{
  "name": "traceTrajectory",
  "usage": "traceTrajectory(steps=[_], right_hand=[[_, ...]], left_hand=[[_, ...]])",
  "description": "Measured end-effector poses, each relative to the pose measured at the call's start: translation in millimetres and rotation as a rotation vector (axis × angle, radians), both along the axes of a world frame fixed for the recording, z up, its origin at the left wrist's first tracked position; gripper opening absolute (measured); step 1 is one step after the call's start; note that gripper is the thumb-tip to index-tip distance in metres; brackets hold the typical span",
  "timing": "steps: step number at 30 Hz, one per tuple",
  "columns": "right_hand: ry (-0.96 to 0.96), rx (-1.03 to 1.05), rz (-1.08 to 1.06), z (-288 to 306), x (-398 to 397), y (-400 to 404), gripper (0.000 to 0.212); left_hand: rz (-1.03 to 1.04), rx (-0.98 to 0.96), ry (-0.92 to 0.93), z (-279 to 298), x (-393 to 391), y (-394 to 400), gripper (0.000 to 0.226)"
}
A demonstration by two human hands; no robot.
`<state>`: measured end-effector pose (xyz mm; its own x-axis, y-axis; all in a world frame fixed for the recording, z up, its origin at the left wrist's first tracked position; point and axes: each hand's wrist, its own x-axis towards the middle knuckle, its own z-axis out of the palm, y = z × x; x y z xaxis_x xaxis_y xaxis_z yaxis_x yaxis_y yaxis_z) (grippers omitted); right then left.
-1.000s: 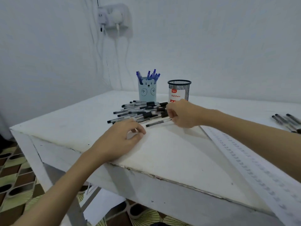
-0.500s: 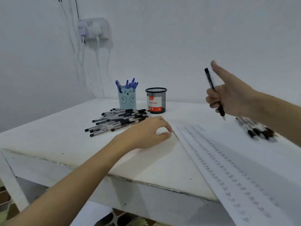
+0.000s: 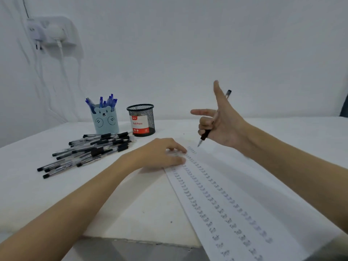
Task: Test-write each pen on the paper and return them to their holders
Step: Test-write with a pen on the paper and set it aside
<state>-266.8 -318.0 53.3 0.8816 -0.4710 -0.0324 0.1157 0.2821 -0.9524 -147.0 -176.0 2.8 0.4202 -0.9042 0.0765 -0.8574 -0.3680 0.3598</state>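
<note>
My right hand (image 3: pixel 220 121) holds a black pen (image 3: pixel 205 136) above the far end of the paper (image 3: pixel 235 185), tip pointing down; thumb and index finger stick out while the other fingers curl round the barrel. My left hand (image 3: pixel 160 155) rests flat on the paper's left edge, fingers relaxed. The paper carries rows of small scribbles. A heap of black pens (image 3: pixel 90 149) lies on the table to the left. Behind the heap stand a blue bear holder (image 3: pixel 105 119) with blue pens in it and a black mesh holder (image 3: pixel 142 120) labelled "Ball Pens".
The white table (image 3: pixel 47 194) ends in a near edge at the bottom. A white wall with a socket, plugs and hanging cables (image 3: pixel 50 34) stands behind at the left.
My right hand picked one black pen from the heap, lifted it to the right and lowered it toward the paper. My left hand slid right onto the paper's edge. The view shifted right.
</note>
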Motion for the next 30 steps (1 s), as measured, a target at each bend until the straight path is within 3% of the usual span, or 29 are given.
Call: traceTrajectory(steps=[3, 9, 13, 18, 22, 25, 30], right_hand=[[0.009, -0.065, 0.044, -8, 7, -8, 0.041], [0.245, -0.451, 0.127, -4, 11, -14, 0.063], [0.198, -0.768, -0.043, -9, 20, -14, 0.028], [0.165, -0.690, -0.056, -41, 36, 1, 0.043], [0.084, -0.789, -0.106, -60, 40, 13, 0.038], [0.006, -0.849, -0.151, -65, 43, 12, 0.048], [-0.032, -0.915, -0.144, -68, 46, 12, 0.054]], left_hand=[[-0.004, -0.005, -0.005, 5, -1, 9, 0.030], [-0.010, 0.119, -0.055, 24, 1, 14, 0.031], [-0.012, 0.166, -0.083, 26, 3, 5, 0.039], [-0.031, 0.192, -0.054, 24, 20, -7, 0.054], [-0.083, 0.097, 0.049, 7, 34, -4, 0.055], [-0.133, 0.034, 0.148, -3, 41, 0, 0.064], [-0.130, 0.012, 0.133, -5, 47, 1, 0.051]])
